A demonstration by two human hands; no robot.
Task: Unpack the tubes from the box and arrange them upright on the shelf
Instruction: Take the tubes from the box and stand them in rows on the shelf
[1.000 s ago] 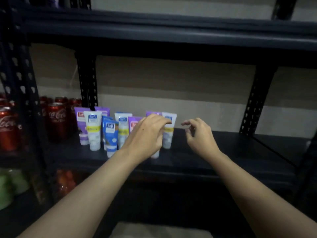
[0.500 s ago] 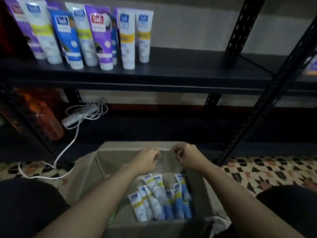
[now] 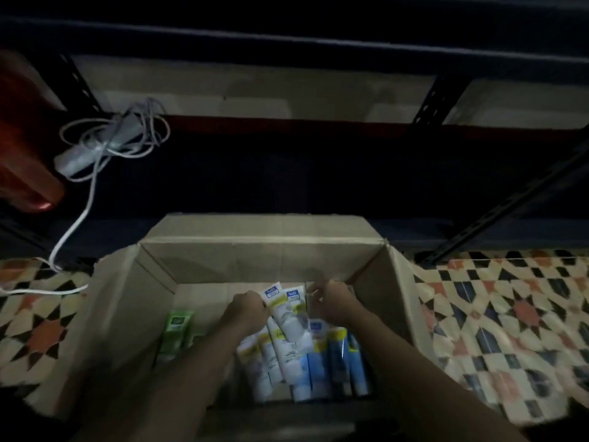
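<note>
Both arms reach into the box (image 3: 261, 250), left hand (image 3: 247, 311) and right hand (image 3: 338, 306) pinching raised white tubes (image 3: 288, 314)

The tan cardboard box (image 3: 261, 260) holds white-and-yellow tubes (image 3: 288, 317), blue tubes (image 3: 338, 362) and a green tube (image 3: 175, 330); the floor tiles (image 3: 497, 307) show cream, orange and black stars.

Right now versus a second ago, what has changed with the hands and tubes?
Both hands came off the shelf and down into the box. The left hand now grips a raised white-and-yellow tube; the right hand curls at a second tube beside it, its grip too blurred to tell. The blue tubes lie in the box as before.
</note>
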